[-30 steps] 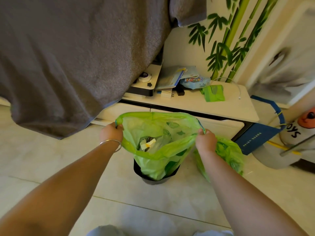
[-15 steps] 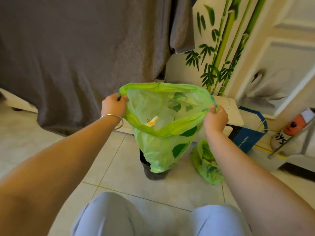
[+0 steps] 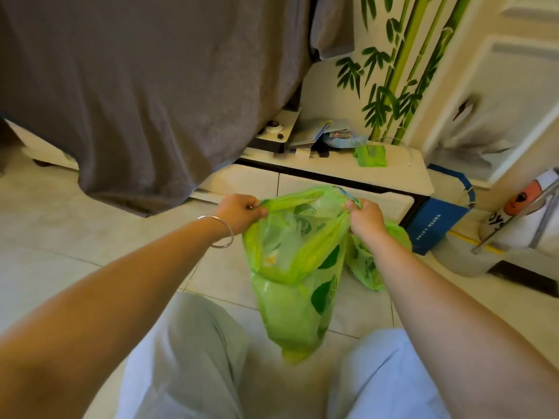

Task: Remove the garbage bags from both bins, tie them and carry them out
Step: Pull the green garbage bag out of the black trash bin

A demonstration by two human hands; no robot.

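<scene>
Translucent green garbage bag [image 3: 298,285] hangs, leaf-printed, mouth open.

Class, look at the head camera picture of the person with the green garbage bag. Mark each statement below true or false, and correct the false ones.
1. Both hands grip the top edge of the green garbage bag. True: the left hand and the right hand each pinch a side of its rim.
2. The bag's mouth is already tied shut. False: it is open between the hands.
3. A second green bag lies on the floor behind the right forearm. True.
4. The bracelet is on the right wrist. False: it is on the left wrist.
5. The blue paper bag hangs from the left hand. False: it stands beside the low cabinet.
</scene>
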